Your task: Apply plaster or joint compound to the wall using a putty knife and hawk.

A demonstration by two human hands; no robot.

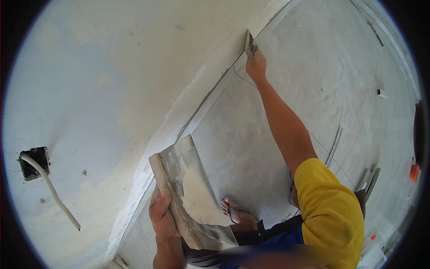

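My left hand [162, 213] grips the wooden strip along the edge of a plasterer's hawk [169, 158], a smeared grey sheet held close to my body. A pale mound of plaster [200, 201] lies on the sheet. With my right arm stretched far forward, my right hand [256, 66] is closed around a putty knife [249, 41]. The wide blade is at the foot of the wall [148, 62], beside the narrow dark gap along the floor. My fingers partly hide its handle.
An open wall box [36, 162] at left has a white cable [53, 190] sticking out. Large grey tiles cover the floor [313, 76]. Metal strips [334, 147] and several stacked bars [368, 183] lie at right, near an orange object [414, 173]. My sandalled foot [236, 210] is beside the hawk.
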